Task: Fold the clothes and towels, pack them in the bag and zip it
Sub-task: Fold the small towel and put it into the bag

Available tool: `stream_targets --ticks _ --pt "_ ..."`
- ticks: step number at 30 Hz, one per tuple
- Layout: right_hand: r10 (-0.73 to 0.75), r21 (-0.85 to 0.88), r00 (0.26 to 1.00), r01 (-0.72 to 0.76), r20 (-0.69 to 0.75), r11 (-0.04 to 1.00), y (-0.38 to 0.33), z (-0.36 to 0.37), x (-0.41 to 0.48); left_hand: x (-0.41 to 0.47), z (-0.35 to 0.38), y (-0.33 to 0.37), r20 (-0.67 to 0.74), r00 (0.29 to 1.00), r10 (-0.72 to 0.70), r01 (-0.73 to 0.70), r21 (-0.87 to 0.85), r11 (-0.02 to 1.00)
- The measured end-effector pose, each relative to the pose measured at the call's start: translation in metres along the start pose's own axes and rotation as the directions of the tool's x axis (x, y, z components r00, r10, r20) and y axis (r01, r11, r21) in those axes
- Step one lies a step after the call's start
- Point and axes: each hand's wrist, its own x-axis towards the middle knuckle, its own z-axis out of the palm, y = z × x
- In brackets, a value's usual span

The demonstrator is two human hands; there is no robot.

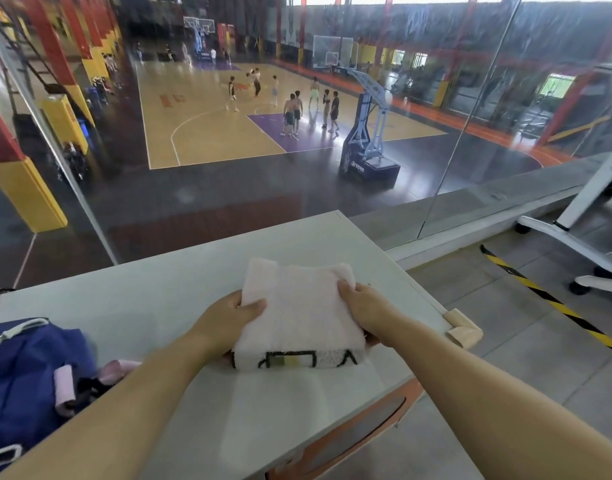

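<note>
Pale table (pixel 152 306) runs from the near edge out toward a glass wall. At its near left lies a blue bag (pixel 23 372), its mouth open, with pink cloth (pixel 64 386) showing inside. Past that, in the middle of the table, a person grips a folded pinkish-white towel (pixel 297 317) with both hands. The left hand (pixel 224 323) clasps the towel's left edge, thumb on top and fingers curled beneath. The right hand (pixel 363 310) clasps the right edge the same way. A band of black outlined shapes runs along the towel's near edge. Whether the towel rests on the table or is lifted just off it, I cannot tell. A beige corner guard (pixel 463 329) caps the table's right corner. On the floor to the right runs yellow-and-black tape (pixel 557 306), and beyond it stands a white wheeled base (pixel 571 233). Far off through the glass, players stand on a basketball court (pixel 200 126) beside a hoop stand (pixel 370 140).
</note>
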Motion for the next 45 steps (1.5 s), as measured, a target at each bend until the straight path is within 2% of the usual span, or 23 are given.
stream_targets --ticks 4,7,9,11,13,15,17,19,23,26,28,30,32,35,38,42,45 --pt "-0.086 -0.222 0.991 0.062 -0.101 0.973 0.005 0.002 0.014 0.006 0.007 -0.007 -0.077 0.997 -0.006 0.015 0.113 0.994" --pt "-0.158 -0.351 0.964 0.076 -0.213 0.933 0.005 0.003 0.011 -0.002 0.01 -0.004 -0.196 0.98 0.044 0.013 0.28 0.96" --pt "-0.229 -0.419 0.928 0.089 -0.296 0.904 0.003 0.003 0.001 -0.01 0.011 -0.006 -0.29 0.941 0.176 -0.058 0.374 0.926" --pt "-0.391 -0.525 0.86 0.178 -0.329 0.833 0.006 0.002 -0.011 -0.016 0.01 -0.011 -0.325 0.86 0.393 -0.204 0.487 0.85" --pt "-0.629 -0.616 0.738 0.384 -0.243 0.688 0.014 0.004 -0.024 -0.023 0.006 -0.016 -0.208 0.802 0.56 -0.361 0.578 0.732" --pt "-0.76 -0.669 0.649 0.555 -0.023 0.494 0.026 0.007 -0.034 -0.027 0.003 -0.023 0.038 0.775 0.631 -0.5 0.647 0.575" --pt "-0.745 -0.717 0.633 0.618 0.211 0.322 0.041 0.011 -0.036 -0.03 0.0 -0.032 0.25 0.773 0.583 -0.568 0.682 0.46" --pt "-0.678 -0.745 0.673 0.606 0.295 0.278 0.05 0.011 -0.038 -0.032 -0.003 -0.041 0.305 0.79 0.532 -0.566 0.695 0.442" --pt "-0.687 -0.725 0.688 0.594 0.233 0.349 0.048 0.012 -0.044 -0.038 -0.003 -0.036 0.236 0.814 0.531 -0.526 0.687 0.501" --pt "-0.626 -0.711 0.751 0.558 0.212 0.428 0.039 0.007 -0.053 -0.048 -0.004 -0.022 0.18 0.831 0.527 -0.492 0.678 0.546" --pt "-0.537 -0.626 0.82 0.529 0.201 0.574 0.034 -0.001 -0.058 -0.054 -0.009 -0.019 0.147 0.876 0.459 -0.436 0.65 0.623" --pt "-0.448 -0.456 0.872 0.487 0.198 0.745 0.031 -0.009 -0.062 -0.058 -0.014 -0.018 0.12 0.914 0.389 -0.382 0.579 0.72" --pt "-0.4 -0.306 0.897 0.44 0.188 0.844 0.029 -0.011 -0.063 -0.06 -0.014 -0.015 0.091 0.936 0.341 -0.341 0.486 0.805" --pt "-0.374 -0.268 0.921 0.39 0.11 0.881 0.024 -0.009 -0.058 -0.056 -0.01 -0.008 0.0 0.963 0.268 -0.247 0.397 0.884" --pt "-0.312 -0.283 0.95 0.307 0.027 0.909 0.017 -0.007 -0.047 -0.043 -0.006 0.0 -0.096 0.981 0.166 -0.118 0.378 0.918" --pt "-0.189 -0.247 0.982 0.179 -0.018 0.952 0.007 -0.005 -0.036 -0.027 -0.005 0.01 -0.131 0.99 -0.047 0.09 0.345 0.934" --pt "-0.097 -0.256 0.995 0.095 0.006 0.962 0.002 -0.004 -0.033 -0.024 -0.004 0.023 -0.101 0.956 -0.274 0.291 0.246 0.925"
